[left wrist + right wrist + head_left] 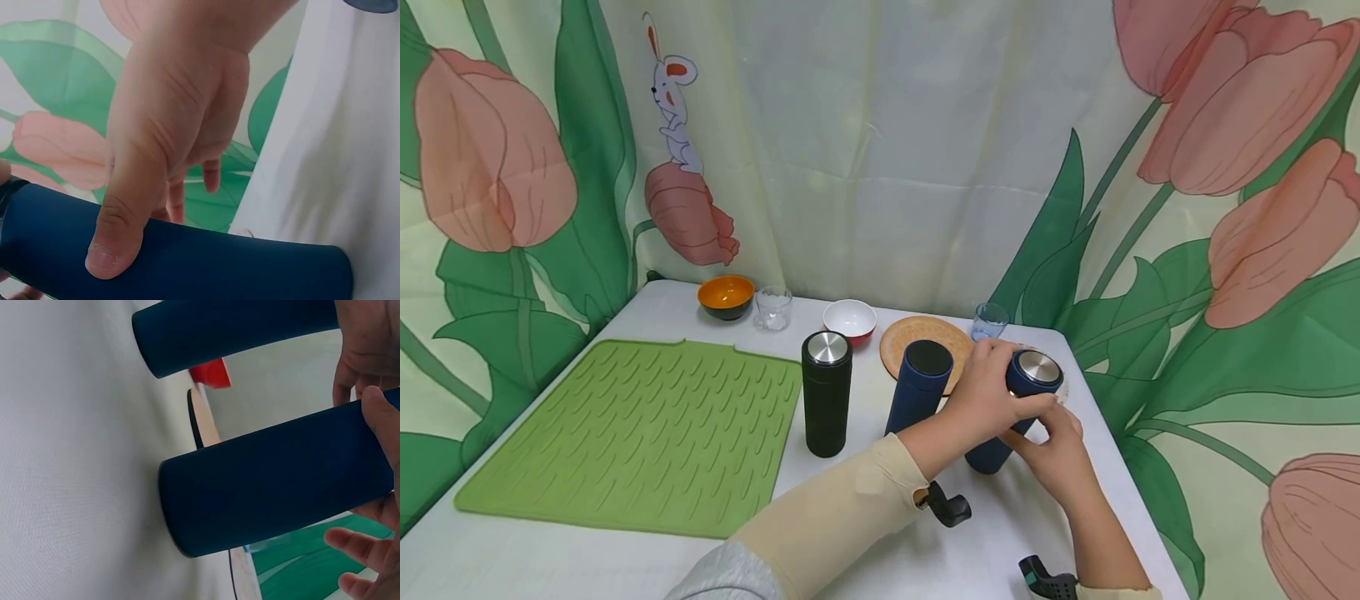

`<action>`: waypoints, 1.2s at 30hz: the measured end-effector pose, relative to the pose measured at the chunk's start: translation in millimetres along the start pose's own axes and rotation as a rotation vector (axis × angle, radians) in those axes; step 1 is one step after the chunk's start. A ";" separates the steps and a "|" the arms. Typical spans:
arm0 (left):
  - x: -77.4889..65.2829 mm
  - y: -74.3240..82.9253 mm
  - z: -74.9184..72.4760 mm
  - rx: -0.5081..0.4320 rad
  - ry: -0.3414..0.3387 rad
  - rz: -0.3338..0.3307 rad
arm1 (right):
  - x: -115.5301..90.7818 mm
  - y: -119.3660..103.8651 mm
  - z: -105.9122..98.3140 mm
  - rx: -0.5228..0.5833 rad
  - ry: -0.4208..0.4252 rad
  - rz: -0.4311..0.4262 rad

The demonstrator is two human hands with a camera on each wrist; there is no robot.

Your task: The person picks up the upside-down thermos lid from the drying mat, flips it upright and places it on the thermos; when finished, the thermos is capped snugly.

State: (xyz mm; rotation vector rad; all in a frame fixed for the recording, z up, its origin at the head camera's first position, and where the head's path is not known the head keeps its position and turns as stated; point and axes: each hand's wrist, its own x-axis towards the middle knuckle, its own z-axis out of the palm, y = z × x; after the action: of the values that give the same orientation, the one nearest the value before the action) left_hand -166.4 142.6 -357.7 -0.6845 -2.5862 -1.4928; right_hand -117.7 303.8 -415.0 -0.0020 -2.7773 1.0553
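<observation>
A blue thermos bottle [1033,372] with a silver lid top stands tilted near the table's right side. My left hand [985,396] grips it just below the lid, thumb across the near side. Lower down, my right hand [1058,454] holds the same bottle with its thumb laid along the blue wall; in the left wrist view its other fingers pass behind the bottle. To the left stands a second blue thermos [919,383] with a dark lid top, partly covered by my left forearm. A black thermos [827,400] with a silver lid top is upright farther left.
A green ridged mat [640,442] covers the table's left part. Along the back sit an orange bowl [726,293], a clear glass [773,308], a white-and-red bowl [850,321], a round wooden board [902,342] and a bluish glass [988,320]. A printed curtain [865,150] hangs behind.
</observation>
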 end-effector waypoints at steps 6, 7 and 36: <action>1.3 -1.2 -0.3 -0.063 -0.045 0.002 | 0.4 -0.8 -4.5 0.001 -0.017 -0.018; 1.3 -1.5 -0.6 -0.070 -0.048 -0.006 | 0.4 -1.0 -4.5 -0.002 -0.022 -0.011; 10.0 -19.6 5.3 -0.279 -0.126 0.099 | 1.5 -2.8 -5.1 -0.041 -0.057 0.061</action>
State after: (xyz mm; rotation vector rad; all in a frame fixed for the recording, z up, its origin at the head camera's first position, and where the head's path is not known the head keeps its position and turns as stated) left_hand -182.7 142.1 -373.4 -0.9486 -2.4093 -1.8536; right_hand -118.2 305.1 -409.1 -0.0632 -2.8668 1.0275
